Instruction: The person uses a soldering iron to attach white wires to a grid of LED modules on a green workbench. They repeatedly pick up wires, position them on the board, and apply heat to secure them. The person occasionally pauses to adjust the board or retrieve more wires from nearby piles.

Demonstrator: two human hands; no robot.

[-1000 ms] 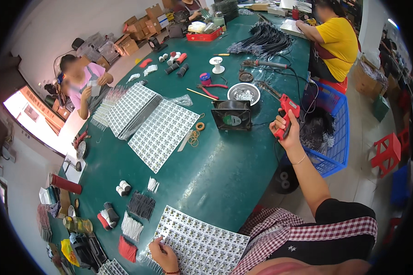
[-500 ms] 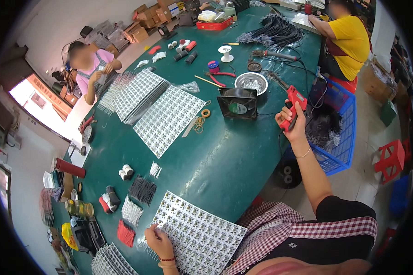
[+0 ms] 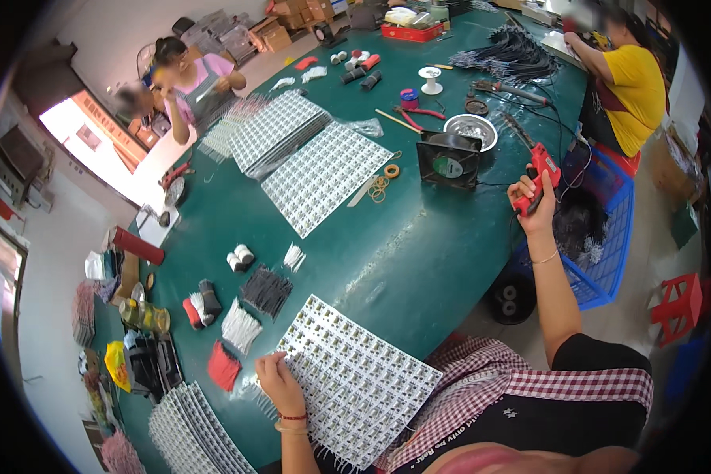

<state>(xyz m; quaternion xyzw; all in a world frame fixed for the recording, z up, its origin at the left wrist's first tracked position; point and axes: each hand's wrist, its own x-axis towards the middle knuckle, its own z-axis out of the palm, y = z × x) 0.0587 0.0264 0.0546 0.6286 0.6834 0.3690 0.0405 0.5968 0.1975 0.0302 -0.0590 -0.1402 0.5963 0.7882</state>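
Note:
My right hand (image 3: 536, 207) is wrapped round the grip of a red soldering gun (image 3: 547, 167), held up over the table's right edge with its metal tip pointing to the far left. A white panel of small circuit boards (image 3: 363, 387) in rows lies close in front of me. At its left edge is my left hand (image 3: 278, 385), fingers curled together by thin wires that stick out there; what they pinch, if anything, is too small to make out. Beside that hand lie bundles of red wires (image 3: 223, 365), white wires (image 3: 241, 326) and black wires (image 3: 266, 289).
A black fan (image 3: 449, 160) stands before a metal bowl (image 3: 470, 133) on the green table (image 3: 403, 268). More board panels (image 3: 324, 178) are stacked farther off. A blue crate (image 3: 612, 261) is at the right. Co-workers sit at the far left and far right.
The whole view has shifted, with table and things now farther right in the picture. My right hand still holds the soldering gun; my left stays at the panel's left edge.

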